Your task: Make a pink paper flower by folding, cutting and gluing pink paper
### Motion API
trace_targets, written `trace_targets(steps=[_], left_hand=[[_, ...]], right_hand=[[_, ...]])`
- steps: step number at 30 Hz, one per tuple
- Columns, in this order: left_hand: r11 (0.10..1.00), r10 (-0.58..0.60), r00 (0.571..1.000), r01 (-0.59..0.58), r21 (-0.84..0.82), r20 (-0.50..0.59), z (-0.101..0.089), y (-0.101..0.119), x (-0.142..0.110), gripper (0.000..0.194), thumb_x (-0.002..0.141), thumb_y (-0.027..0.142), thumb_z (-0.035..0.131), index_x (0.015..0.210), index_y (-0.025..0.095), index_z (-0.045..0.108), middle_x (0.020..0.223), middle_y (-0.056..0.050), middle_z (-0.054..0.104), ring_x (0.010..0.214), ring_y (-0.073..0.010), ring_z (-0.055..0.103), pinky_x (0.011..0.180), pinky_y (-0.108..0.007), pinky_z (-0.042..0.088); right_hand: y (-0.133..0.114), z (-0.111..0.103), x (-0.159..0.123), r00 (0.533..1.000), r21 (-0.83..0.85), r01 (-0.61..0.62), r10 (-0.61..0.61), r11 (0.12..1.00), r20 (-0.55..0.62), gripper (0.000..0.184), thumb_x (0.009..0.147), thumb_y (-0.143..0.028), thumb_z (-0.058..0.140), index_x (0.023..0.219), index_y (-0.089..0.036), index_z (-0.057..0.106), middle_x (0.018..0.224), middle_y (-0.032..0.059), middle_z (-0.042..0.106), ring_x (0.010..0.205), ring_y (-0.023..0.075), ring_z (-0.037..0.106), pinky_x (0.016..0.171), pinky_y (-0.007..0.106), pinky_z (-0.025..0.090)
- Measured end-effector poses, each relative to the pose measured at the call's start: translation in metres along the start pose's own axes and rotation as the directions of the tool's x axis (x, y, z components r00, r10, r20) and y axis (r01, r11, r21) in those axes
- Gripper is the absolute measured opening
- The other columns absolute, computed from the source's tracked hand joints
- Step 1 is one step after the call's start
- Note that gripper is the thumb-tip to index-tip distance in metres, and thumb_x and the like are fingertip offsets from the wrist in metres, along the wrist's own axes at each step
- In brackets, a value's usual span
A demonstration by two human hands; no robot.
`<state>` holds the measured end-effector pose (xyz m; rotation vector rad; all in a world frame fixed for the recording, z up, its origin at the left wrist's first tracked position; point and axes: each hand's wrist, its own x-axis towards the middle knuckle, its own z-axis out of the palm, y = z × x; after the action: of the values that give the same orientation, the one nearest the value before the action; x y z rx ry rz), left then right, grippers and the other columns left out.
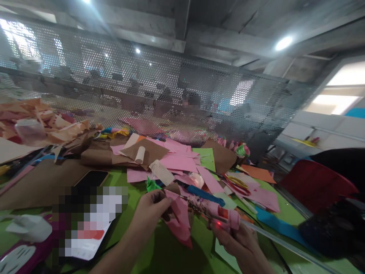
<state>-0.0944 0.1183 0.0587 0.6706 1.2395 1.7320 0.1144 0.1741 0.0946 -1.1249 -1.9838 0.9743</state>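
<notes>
Between the fingers of my left hand [155, 207] is a pink paper piece [180, 215], folded and pointed at its lower end. My right hand [238, 238] grips a pink glue gun [209, 207] with a small red light lit on it. A long clear glue stick [285, 241] runs out of its back toward the lower right. Its nozzle points left, close to the pink paper; whether they touch, I cannot tell. Just behind the hands lie a blue-handled tool [207, 195] and a crumpled green paper piece [152, 184].
A green table [162, 255] carries pink and brown paper sheets [179, 161], scissors [238, 184] and a lit phone [94, 228]. Crumpled orange paper [65, 129] is heaped at the left. A perforated metal screen [142, 87] stands behind. A red chair [316, 186] is at right.
</notes>
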Motion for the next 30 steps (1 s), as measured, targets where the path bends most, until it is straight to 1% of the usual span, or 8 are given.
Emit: trace_targets(steps=[3, 7, 10, 15, 19, 22, 26, 30], left_hand=[[1.000, -0.003, 1.000, 0.003, -0.008, 0.000, -0.0004, 0.0003, 0.0008, 0.019, 0.065, 0.028, 0.070, 0.056, 0.016, 0.058, 0.045, 0.000, 0.061, 0.039, -0.0118, 0.057, 0.042, -0.021, 0.044], [1.000, -0.010, 1.000, 0.010, -0.013, 0.000, -0.0018, -0.0018, 0.0029, 0.020, 0.065, 0.029, 0.071, 0.057, 0.016, 0.058, 0.046, 0.000, 0.061, 0.039, -0.0125, 0.057, 0.042, -0.022, 0.046], [1.000, -0.017, 1.000, 0.017, -0.013, -0.001, -0.0027, -0.0021, 0.0041, 0.020, 0.063, 0.029, 0.072, 0.057, 0.016, 0.058, 0.045, 0.001, 0.060, 0.038, -0.0122, 0.056, 0.042, -0.022, 0.045], [0.999, 0.025, 0.999, -0.026, -0.028, -0.037, -0.0032, 0.0016, 0.0031, 0.020, 0.064, 0.027, 0.070, 0.055, 0.016, 0.057, 0.045, 0.003, 0.058, 0.038, -0.0092, 0.054, 0.042, -0.019, 0.042], [0.999, 0.029, 0.999, -0.030, -0.026, -0.039, -0.0031, 0.0035, 0.0022, 0.021, 0.064, 0.027, 0.071, 0.054, 0.017, 0.056, 0.044, 0.002, 0.058, 0.039, -0.0093, 0.054, 0.042, -0.019, 0.043], [1.000, 0.019, 1.000, -0.019, -0.004, -0.017, -0.0031, 0.0027, 0.0026, 0.021, 0.064, 0.027, 0.071, 0.054, 0.017, 0.055, 0.044, 0.002, 0.058, 0.038, -0.0101, 0.055, 0.042, -0.020, 0.043], [1.000, -0.002, 1.000, 0.001, 0.014, 0.013, -0.0026, 0.0009, 0.0029, 0.019, 0.063, 0.029, 0.072, 0.059, 0.016, 0.059, 0.047, 0.001, 0.060, 0.039, -0.0119, 0.056, 0.042, -0.022, 0.044], [1.000, 0.015, 1.000, -0.015, -0.001, -0.011, -0.0018, 0.0018, 0.0027, 0.020, 0.062, 0.029, 0.072, 0.056, 0.017, 0.057, 0.046, 0.002, 0.059, 0.039, -0.0121, 0.057, 0.042, -0.021, 0.044]], right_hand=[[-0.0018, -0.0005, 0.0014, 1.000, 0.043, 0.017, -0.018, 0.999, 0.015, 0.036, 0.074, -0.055, 0.067, 0.086, -0.022, 0.075, 0.057, 0.0013, 0.063, 0.051, 0.0181, 0.052, 0.046, 0.026, 0.044], [-0.0014, -0.0008, 0.0026, 0.998, 0.065, 0.018, -0.022, 0.998, 0.063, 0.034, 0.074, -0.054, 0.069, 0.077, -0.021, 0.074, 0.050, 0.0004, 0.059, 0.049, 0.0184, 0.053, 0.048, 0.027, 0.046], [0.0002, -0.0003, 0.0032, 0.998, 0.059, 0.009, -0.013, 0.998, 0.060, 0.033, 0.073, -0.054, 0.069, 0.073, -0.021, 0.073, 0.049, 0.0004, 0.059, 0.051, 0.0195, 0.054, 0.052, 0.029, 0.049], [0.0006, -0.0010, 0.0056, 0.999, 0.126, 0.030, -0.036, 0.992, 0.041, 0.037, 0.072, -0.056, 0.069, 0.077, -0.020, 0.073, 0.065, 0.0040, 0.067, 0.064, 0.0235, 0.061, 0.060, 0.031, 0.051], [-0.0001, -0.0035, 0.0057, 0.996, 0.113, -0.016, 0.006, 0.993, 0.086, 0.035, 0.074, -0.055, 0.068, 0.076, -0.020, 0.073, 0.051, 0.0006, 0.060, 0.053, 0.0202, 0.056, 0.052, 0.029, 0.048], [0.0000, -0.0039, 0.0042, 0.997, 0.077, -0.009, 0.002, 0.997, 0.082, 0.033, 0.075, -0.053, 0.069, 0.073, -0.021, 0.072, 0.047, -0.0007, 0.057, 0.049, 0.0187, 0.054, 0.050, 0.028, 0.047], [-0.0001, -0.0027, 0.0028, 0.998, 0.052, 0.010, -0.013, 0.999, 0.065, 0.033, 0.074, -0.054, 0.068, 0.071, -0.021, 0.073, 0.047, -0.0002, 0.058, 0.051, 0.0200, 0.056, 0.053, 0.029, 0.050], [-0.0025, -0.0023, 0.0037, 0.998, 0.064, 0.008, -0.012, 0.998, 0.054, 0.033, 0.073, -0.053, 0.069, 0.074, -0.021, 0.075, 0.048, 0.0011, 0.061, 0.058, 0.0244, 0.062, 0.060, 0.032, 0.054]])
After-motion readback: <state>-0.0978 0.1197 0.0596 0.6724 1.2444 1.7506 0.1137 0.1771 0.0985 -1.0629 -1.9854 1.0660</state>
